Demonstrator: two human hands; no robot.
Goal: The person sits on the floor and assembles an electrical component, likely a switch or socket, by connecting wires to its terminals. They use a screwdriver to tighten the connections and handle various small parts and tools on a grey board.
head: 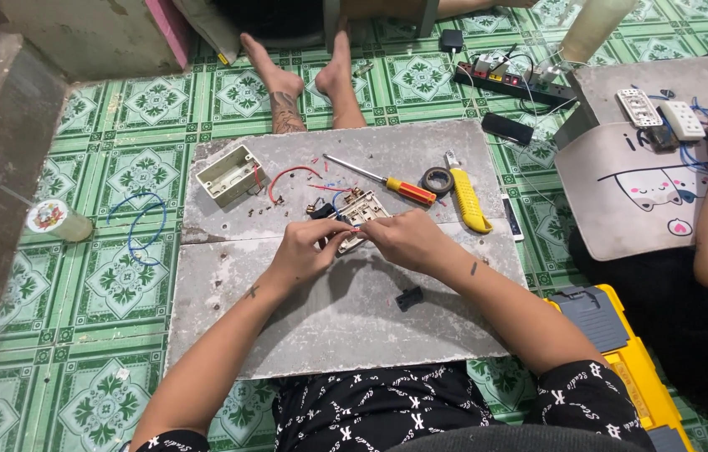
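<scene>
While the box (229, 174) sits open beside loose wires, left hand (308, 251) and right hand (405, 238) both pinch the switch plate (360, 214).

A small round cup (57, 219) stands on the green floor, far to my left. It has a red and white label on its lid. I see no screens or signs.

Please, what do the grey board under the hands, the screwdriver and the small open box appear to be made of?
The flat grey work board looks like cement or fibre-cement sheet: matt, stained, chipped at the edges. The screwdriver with the orange and yellow handle has a shiny shaft, probably steel, and a glossy handle, probably plastic. The cream rectangular open box looks like moulded plastic, smooth with thin walls.
</scene>
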